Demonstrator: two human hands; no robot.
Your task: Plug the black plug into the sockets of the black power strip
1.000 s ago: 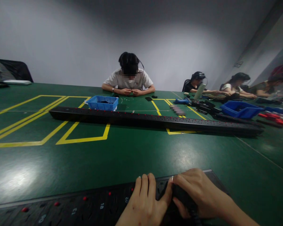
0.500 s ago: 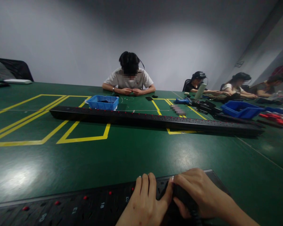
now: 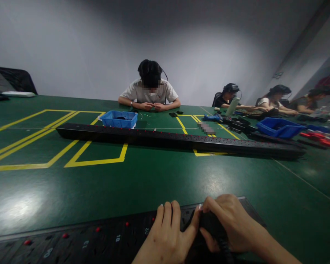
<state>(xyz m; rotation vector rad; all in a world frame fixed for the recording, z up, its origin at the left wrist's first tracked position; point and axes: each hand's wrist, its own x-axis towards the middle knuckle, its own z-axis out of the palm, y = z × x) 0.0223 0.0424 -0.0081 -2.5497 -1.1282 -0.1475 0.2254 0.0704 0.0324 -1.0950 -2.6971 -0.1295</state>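
While right hand [image 3: 230,223] grips black plug [image 3: 211,226], left hand [image 3: 167,236] flat on strip [image 3: 99,242], blue bin [image 3: 117,124] holding dark parts [image 3: 122,118].

Two long black socket strips [image 3: 178,141], two blue bins [image 3: 119,120], four seated co-workers [image 3: 151,91], two hands [image 3: 167,238], one black plug [image 3: 210,225].

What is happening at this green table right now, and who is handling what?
A person works at the near edge of the green table on a long black socket strip. Their left hand lies flat on the strip, thumb against a small black part that the right hand grips on top of it. A second long strip lies across the middle, with a blue bin behind it. A seated person opposite handles something small.
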